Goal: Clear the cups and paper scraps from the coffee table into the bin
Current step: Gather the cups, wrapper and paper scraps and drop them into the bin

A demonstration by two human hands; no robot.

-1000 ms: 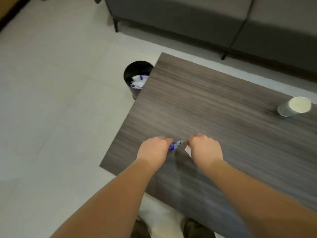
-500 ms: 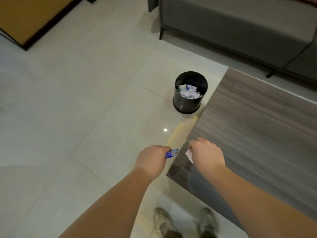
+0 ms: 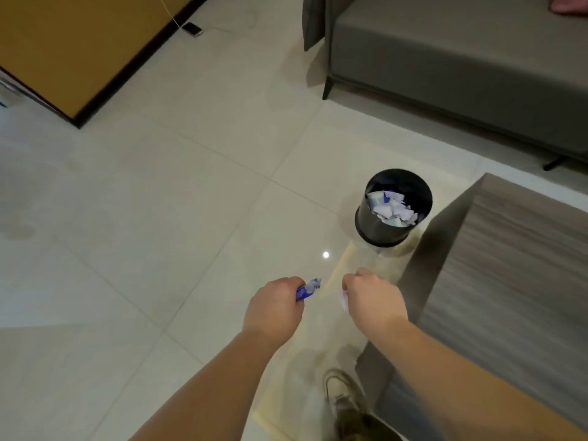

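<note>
**Scraps held over the floor, short of the bin**

A shoe (image 3: 342, 397) shows below. The left hand (image 3: 274, 308) grips a blue-and-white scrap (image 3: 308, 288), its print unreadable; the right hand (image 3: 375, 300) pinches a white scrap (image 3: 343, 300). The coffee table (image 3: 515, 281) is at right. Beyond stands the black bin (image 3: 378, 229) holding paper, then a grey sofa (image 3: 461, 58).

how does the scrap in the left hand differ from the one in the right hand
The blue and white scrap in the left hand sticks well out past the fingers; the white scrap in the right hand shows only a small corner. The first is printed blue, the second looks plain white. Both sit in a closed grip above the floor, short of the black bin.
</note>
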